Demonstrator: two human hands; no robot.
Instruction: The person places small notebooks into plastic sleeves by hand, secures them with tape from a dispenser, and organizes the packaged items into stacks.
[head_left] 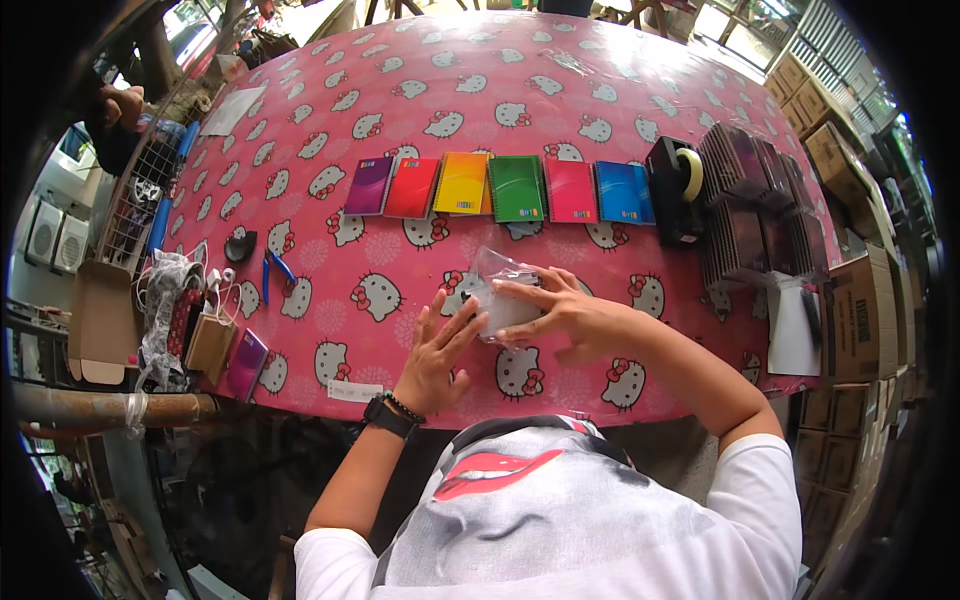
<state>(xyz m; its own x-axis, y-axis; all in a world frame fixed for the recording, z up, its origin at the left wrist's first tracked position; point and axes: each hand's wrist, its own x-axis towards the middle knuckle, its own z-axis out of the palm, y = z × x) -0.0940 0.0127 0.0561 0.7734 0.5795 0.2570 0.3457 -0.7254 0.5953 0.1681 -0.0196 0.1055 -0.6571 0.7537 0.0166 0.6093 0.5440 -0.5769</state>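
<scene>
A clear plastic bag (505, 305) lies crinkled on the table in front of me. My right hand (565, 312) rests on its right side, fingers spread and pointing left. At the bag's left edge, my left hand (437, 355) has its fingers stretched out, fingertips touching or nearly touching the plastic. A dark watch and a beaded bracelet circle the left wrist. Beyond the bag, small notebooks stand in a row: purple (368, 187), red (411, 188), yellow (461, 183), green (517, 189), pink (570, 191) and blue (625, 192).
A black tape dispenser (675, 205) stands right of the row, beside dark stacks (735, 245). White paper (793, 330) lies nearer. At left are blue-handled pliers (267, 277), a black object (239, 247), another purple notebook (245, 366), a cardboard box (100, 325) and a white strip (355, 391).
</scene>
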